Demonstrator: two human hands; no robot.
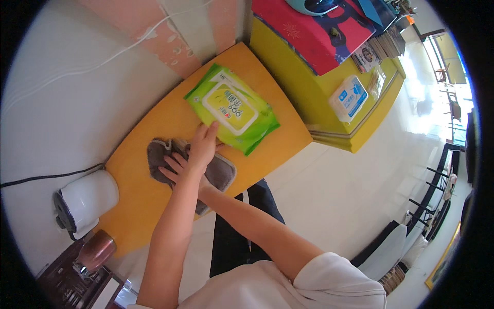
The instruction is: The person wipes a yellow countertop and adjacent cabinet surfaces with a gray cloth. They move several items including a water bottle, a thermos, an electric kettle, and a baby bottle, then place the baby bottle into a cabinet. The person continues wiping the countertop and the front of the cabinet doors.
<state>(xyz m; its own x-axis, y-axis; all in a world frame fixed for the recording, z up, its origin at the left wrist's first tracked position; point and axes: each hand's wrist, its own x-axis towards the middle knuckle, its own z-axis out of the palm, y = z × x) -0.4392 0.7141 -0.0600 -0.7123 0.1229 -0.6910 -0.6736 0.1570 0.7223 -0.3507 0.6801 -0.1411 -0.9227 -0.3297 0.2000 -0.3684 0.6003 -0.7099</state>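
Observation:
My forearms cross, the left one over the right. At the near-left edge of a green pack of wet wipes (260, 116), my left hand (203, 147) has its fingers closed on the edge; part of the grip is hidden. The pack has a white-framed lid and lies tilted over the orange tabletop. Below, my right hand (176, 167) rests on a grey plush cloth (220, 172) with light edging, fingers spread out. My left wrist hides part of that hand. The cloth is rumpled at its left end and hangs over the near table edge.
A white electric kettle (92, 198) and a copper-coloured cup (96, 250) stand at the left. A yellow-green cabinet (283, 62) at the right bears a red box (314, 36), books and a white plastic box (349, 99). A wall borders the table's far-left side.

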